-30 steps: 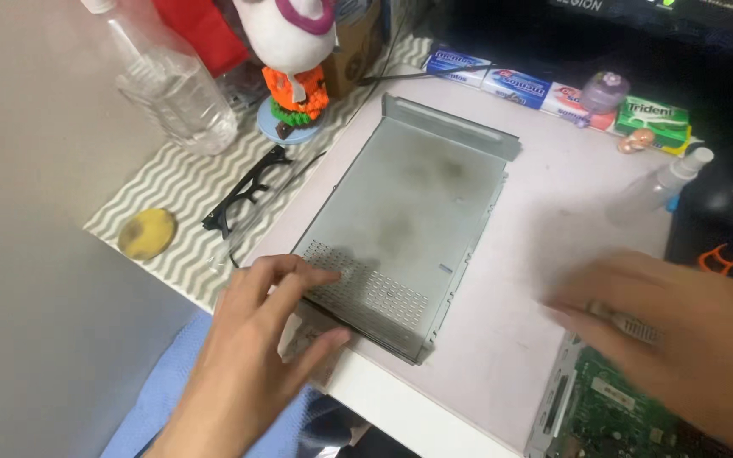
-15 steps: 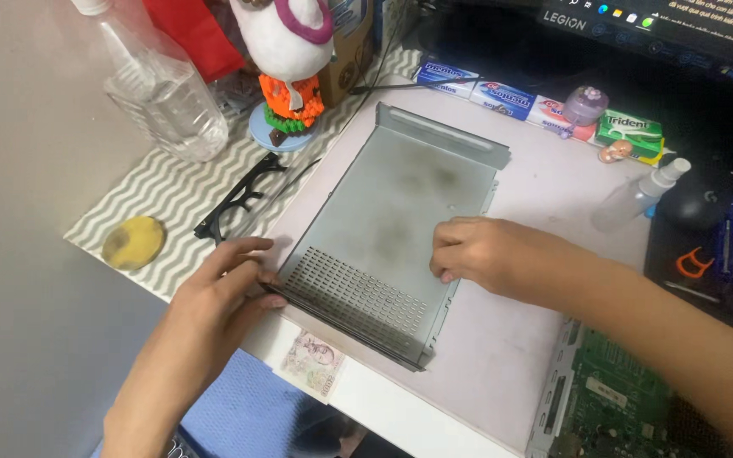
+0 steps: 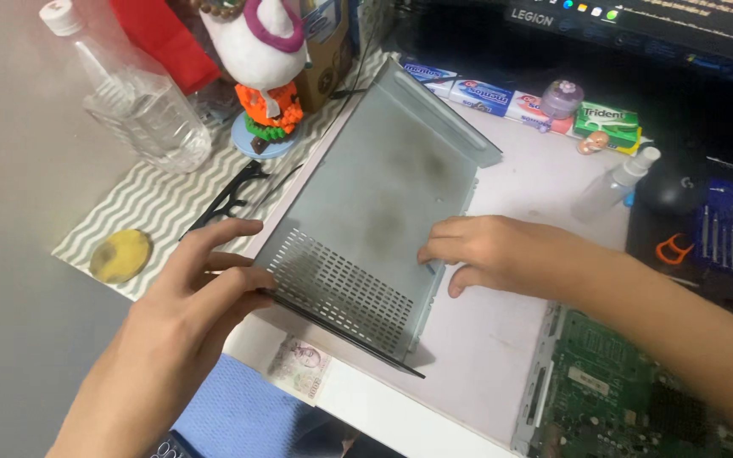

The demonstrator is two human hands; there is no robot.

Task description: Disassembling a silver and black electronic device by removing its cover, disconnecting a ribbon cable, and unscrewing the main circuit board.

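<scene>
Head view: metal panel (image 3: 383, 212) (tilted) between left hand (image 3: 193, 293) and right hand (image 3: 502, 254)

Eyeglasses (image 3: 235, 193) left of metal panel (image 3: 383, 212); circuit board (image 3: 629, 407) right

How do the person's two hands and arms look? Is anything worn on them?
Both the left hand and the right hand are bare: no gloves, rings or watch show. The forearms are bare too, with no sleeves in view. Fingernails look short and unpainted.
</scene>
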